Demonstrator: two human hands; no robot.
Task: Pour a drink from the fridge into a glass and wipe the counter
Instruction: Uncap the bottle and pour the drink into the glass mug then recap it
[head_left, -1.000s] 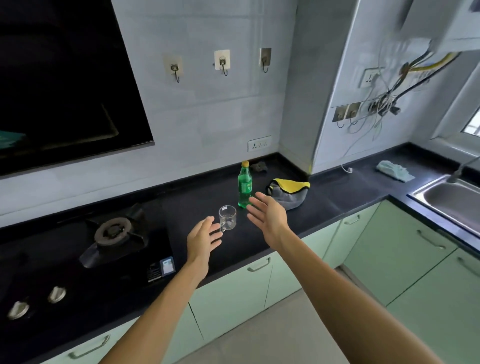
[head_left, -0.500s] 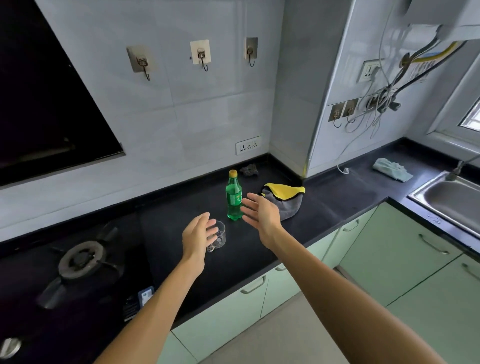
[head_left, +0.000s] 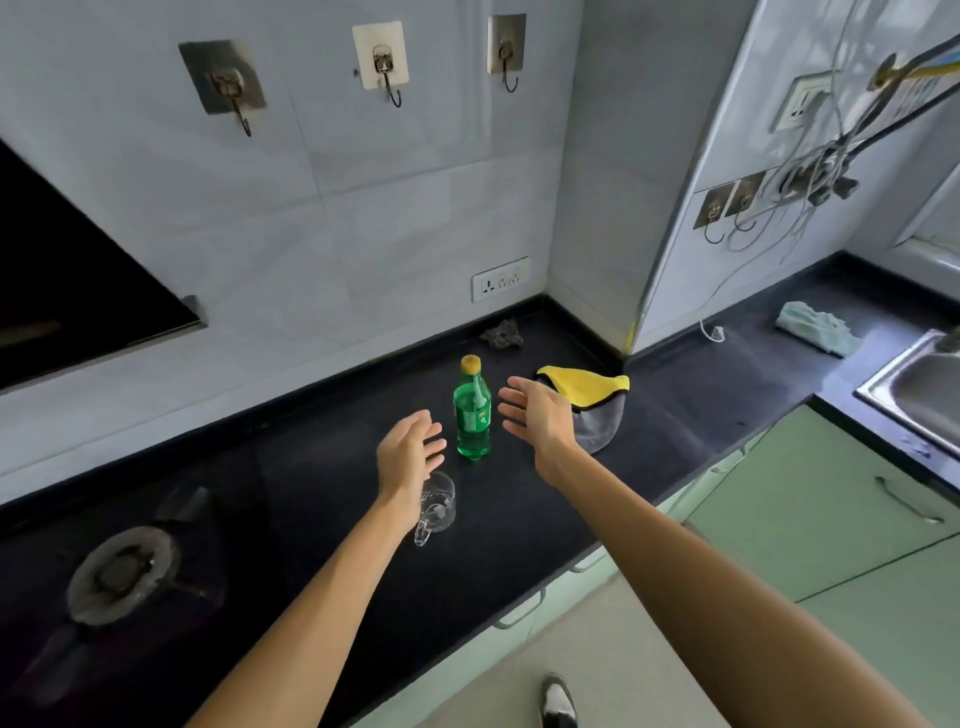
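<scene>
1. Green soda bottle stands upright on the black tabletop, yellow cap on. I judge the fridge step done.
2. Clear glass mug, just in front of the bottle, looks empty; pouring is left.
3. Left hand and right hand flank the bottle, fingers apart, holding nothing.
4. Yellow-and-grey cloth lies beside it, untouched; wiping is left.
</scene>
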